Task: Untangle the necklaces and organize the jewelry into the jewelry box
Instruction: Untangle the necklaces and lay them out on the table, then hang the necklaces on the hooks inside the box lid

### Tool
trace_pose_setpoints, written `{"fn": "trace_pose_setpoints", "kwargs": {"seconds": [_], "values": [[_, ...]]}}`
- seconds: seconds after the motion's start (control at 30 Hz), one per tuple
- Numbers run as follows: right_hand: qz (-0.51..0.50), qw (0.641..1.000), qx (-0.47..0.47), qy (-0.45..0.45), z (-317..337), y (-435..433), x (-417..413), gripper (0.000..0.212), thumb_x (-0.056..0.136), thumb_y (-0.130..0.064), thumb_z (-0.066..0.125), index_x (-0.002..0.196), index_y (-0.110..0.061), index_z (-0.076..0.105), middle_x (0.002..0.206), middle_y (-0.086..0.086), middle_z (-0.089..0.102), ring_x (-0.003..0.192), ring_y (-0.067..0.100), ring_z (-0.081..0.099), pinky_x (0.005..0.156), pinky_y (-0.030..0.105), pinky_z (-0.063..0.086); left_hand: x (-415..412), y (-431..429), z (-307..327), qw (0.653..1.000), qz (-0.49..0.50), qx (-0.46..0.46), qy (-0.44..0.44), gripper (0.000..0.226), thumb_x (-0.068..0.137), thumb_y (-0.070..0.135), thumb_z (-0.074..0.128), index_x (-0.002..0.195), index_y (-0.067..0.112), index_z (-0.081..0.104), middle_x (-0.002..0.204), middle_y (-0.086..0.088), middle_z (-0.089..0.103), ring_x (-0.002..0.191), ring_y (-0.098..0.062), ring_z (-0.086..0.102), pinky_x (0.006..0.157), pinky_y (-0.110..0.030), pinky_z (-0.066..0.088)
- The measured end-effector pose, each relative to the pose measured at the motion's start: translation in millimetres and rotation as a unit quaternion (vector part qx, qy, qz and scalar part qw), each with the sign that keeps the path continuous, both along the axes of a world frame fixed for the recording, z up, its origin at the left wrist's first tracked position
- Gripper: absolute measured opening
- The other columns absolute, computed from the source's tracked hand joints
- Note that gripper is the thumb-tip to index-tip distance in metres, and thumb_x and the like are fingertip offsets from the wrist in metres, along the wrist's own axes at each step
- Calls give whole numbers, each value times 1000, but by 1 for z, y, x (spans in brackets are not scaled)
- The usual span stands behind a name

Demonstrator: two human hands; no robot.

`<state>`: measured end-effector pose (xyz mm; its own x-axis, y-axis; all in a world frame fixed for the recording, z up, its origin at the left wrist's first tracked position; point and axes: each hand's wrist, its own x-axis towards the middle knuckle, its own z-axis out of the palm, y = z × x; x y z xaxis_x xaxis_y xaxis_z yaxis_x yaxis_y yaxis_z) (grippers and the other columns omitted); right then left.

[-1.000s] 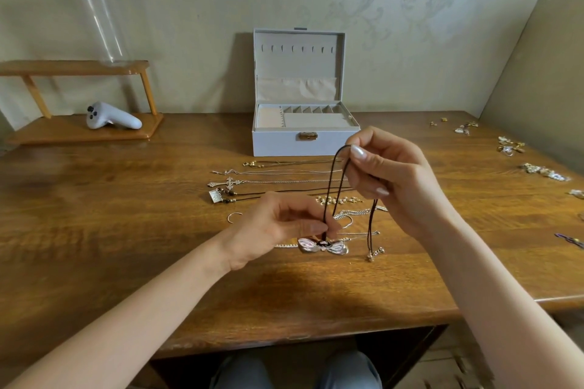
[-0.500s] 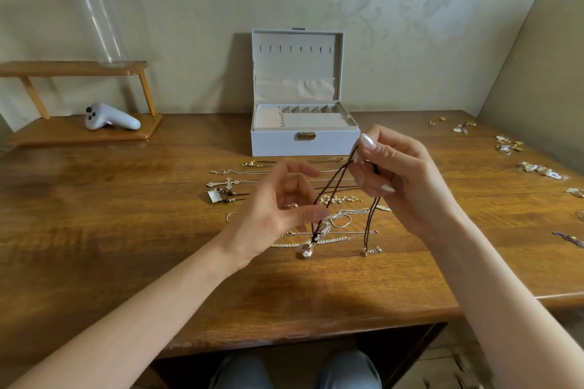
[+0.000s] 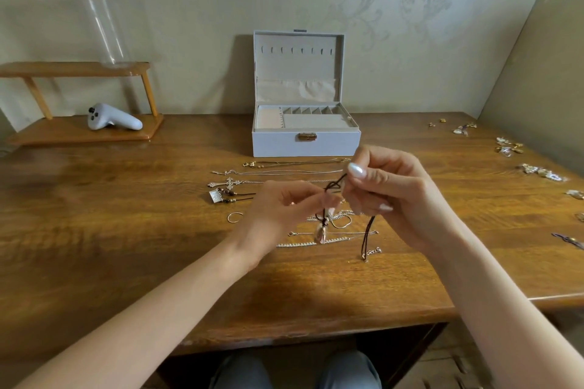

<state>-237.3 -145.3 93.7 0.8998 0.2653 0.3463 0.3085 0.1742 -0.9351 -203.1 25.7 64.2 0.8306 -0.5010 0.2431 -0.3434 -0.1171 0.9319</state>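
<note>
Both hands hold a dark cord necklace [image 3: 366, 232] above the table's middle. My left hand [image 3: 278, 211] pinches the cord near its top, and the butterfly pendant [image 3: 321, 234] dangles below those fingers. My right hand [image 3: 388, 193] grips the cord's loop, while the two cord ends with a clasp [image 3: 371, 252] hang down to the table. Several thin chains [image 3: 284, 172] lie in rows behind the hands. The white jewelry box [image 3: 305, 144] stands open beyond them, lid upright, its tray compartments holding nothing I can see.
Small jewelry pieces [image 3: 507, 147] lie scattered along the table's right edge by the wall. A small ring [image 3: 234, 217] rests left of my left hand. At the back left, a wooden shelf [image 3: 79, 134] carries a white controller [image 3: 112, 118] and a glass vase [image 3: 106, 28].
My left hand rose from the pendant up the cord toward my right hand. The pendant lifted off the table and now hangs turned edge-on. The hands are closer together.
</note>
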Motion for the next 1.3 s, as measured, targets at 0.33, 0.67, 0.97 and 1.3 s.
{"fn": "trace_pose_setpoints", "kwargs": {"seconds": [0.33, 0.67, 0.97, 1.3], "values": [[-97, 968, -219, -79, -24, 11, -15, 24, 78, -27, 72, 58, -18, 63, 50, -7, 50, 47, 6, 40, 49, 16, 29, 5, -1, 10, 987, 84, -99, 90, 28, 74, 42, 58, 88, 24, 75, 96, 10, 73, 98, -10, 58, 73, -30, 33], [-166, 916, -307, -199, -31, 14, -13, 27, 79, -26, 71, 59, -15, 57, 61, -12, 47, 55, 7, 40, 54, 14, 29, 6, 8, 21, 978, 87, -129, 137, 20, 82, 25, 60, 66, 20, 72, 79, 5, 70, 73, -7, 55, 65, -27, 37], [-144, 956, -244, -74, -30, 8, -14, 22, 77, -36, 70, 59, -24, 65, 51, -10, 49, 51, 8, 37, 51, 22, 28, 11, 26, 29, 957, -39, -162, 237, 19, 76, 20, 61, 58, 17, 55, 91, -9, 69, 87, -20, 58, 75, -33, 40], [-192, 916, -320, -148, -40, 20, -4, 16, 80, -25, 74, 67, -17, 69, 58, -16, 55, 56, 4, 49, 54, 12, 34, 24, 14, 44, 966, -15, -150, 210, 11, 90, 20, 51, 84, 13, 57, 86, 0, 67, 85, -13, 54, 70, -28, 38]]}}
